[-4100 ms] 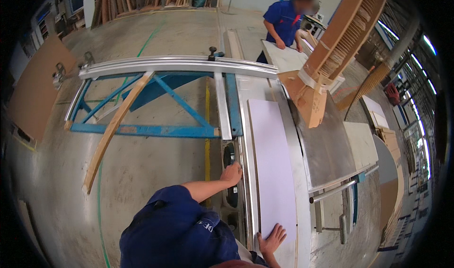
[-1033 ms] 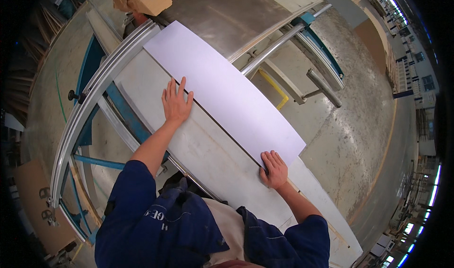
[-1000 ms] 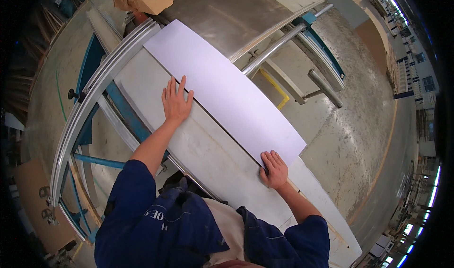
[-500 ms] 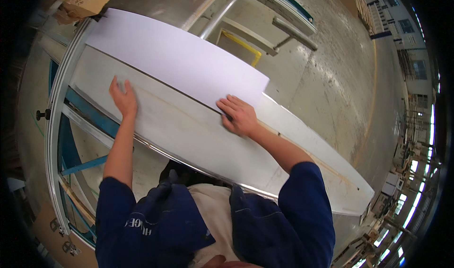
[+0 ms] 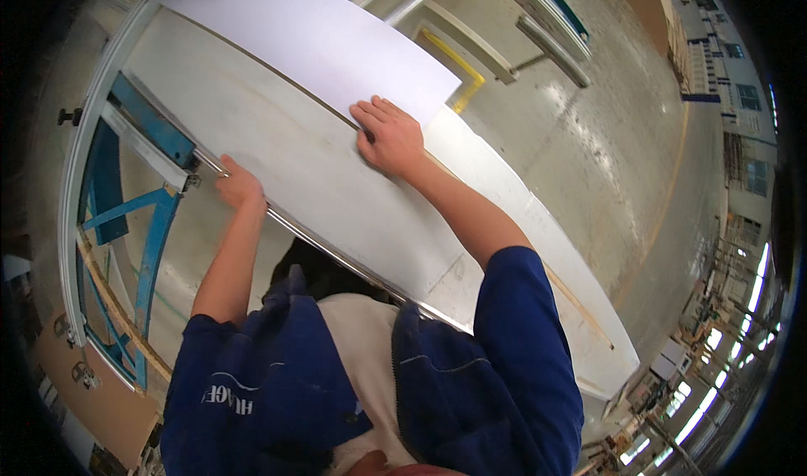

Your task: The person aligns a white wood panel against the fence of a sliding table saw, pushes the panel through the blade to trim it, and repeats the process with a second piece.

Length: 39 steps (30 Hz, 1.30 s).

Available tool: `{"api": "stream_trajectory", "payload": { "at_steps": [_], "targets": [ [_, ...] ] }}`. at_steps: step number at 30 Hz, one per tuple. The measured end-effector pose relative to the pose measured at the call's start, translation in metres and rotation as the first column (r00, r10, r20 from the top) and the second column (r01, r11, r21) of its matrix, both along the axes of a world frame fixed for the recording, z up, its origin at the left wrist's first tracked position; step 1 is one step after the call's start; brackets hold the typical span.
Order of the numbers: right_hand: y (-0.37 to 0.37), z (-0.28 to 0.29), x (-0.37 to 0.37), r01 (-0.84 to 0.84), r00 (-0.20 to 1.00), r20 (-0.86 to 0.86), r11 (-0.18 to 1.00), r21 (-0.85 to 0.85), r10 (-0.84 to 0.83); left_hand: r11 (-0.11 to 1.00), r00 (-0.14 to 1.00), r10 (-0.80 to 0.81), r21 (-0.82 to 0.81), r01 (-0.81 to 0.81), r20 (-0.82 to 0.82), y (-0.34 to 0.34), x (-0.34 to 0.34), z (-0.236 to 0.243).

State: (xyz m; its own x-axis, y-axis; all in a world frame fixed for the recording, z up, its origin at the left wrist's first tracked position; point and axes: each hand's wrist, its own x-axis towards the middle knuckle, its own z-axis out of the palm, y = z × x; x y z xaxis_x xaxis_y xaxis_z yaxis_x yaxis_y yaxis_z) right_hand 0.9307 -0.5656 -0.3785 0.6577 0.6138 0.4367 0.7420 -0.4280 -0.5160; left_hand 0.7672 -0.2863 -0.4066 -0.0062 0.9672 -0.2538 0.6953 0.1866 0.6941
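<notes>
A white panel (image 5: 294, 31) lies along the far side of a long grey table (image 5: 277, 131), which carries a metal rail (image 5: 324, 249) on its near edge. My right hand (image 5: 391, 140) rests by the panel's near right corner, its fingers laid flat on the white surface and its thumb at the near edge. At the near left of the table, my left hand (image 5: 240, 184) is closed around the rail, part of its fingers hidden.
To the left stands a curved aluminium rail (image 5: 84, 148) with a black knob (image 5: 70, 117) and blue steel braces (image 5: 155, 249) beside it. Beyond the panel are metal tubes and a grey roller (image 5: 552, 52). A brown cardboard sheet (image 5: 97, 400) is at the lower left.
My left hand has come down from above the tabletop to the near rail and closed on it. The right hand stays at the panel's corner while the whole view has shifted.
</notes>
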Motion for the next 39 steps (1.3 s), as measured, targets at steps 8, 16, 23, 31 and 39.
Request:
{"api": "stream_trajectory", "payload": {
  "at_steps": [8,16,23,31,39],
  "targets": [
    [-0.009,0.004,-0.002,-0.016,1.000,0.005,1.000,0.016,0.016,1.000,0.995,-0.011,0.002,0.011,-0.102,-0.010,0.005,0.012],
    [-0.010,0.001,0.001,-0.031,0.995,0.092,0.999,0.011,0.030,1.000,0.999,0.021,0.007,-0.020,-0.046,-0.018,0.007,0.014],
    [-0.003,-0.010,0.006,-0.017,0.998,0.057,0.997,-0.074,0.021,0.997,0.998,-0.001,0.083,0.006,-0.055,-0.014,0.013,0.013],
    [0.034,-0.017,0.015,-0.022,0.998,0.048,0.994,-0.103,0.027,1.000,0.996,-0.001,0.014,0.002,-0.092,0.024,0.015,0.001],
    [0.108,-0.013,0.029,-0.048,0.995,0.083,0.985,-0.164,0.062,0.999,0.997,0.031,0.022,-0.030,-0.068,0.088,0.017,-0.004]
  ]
}}
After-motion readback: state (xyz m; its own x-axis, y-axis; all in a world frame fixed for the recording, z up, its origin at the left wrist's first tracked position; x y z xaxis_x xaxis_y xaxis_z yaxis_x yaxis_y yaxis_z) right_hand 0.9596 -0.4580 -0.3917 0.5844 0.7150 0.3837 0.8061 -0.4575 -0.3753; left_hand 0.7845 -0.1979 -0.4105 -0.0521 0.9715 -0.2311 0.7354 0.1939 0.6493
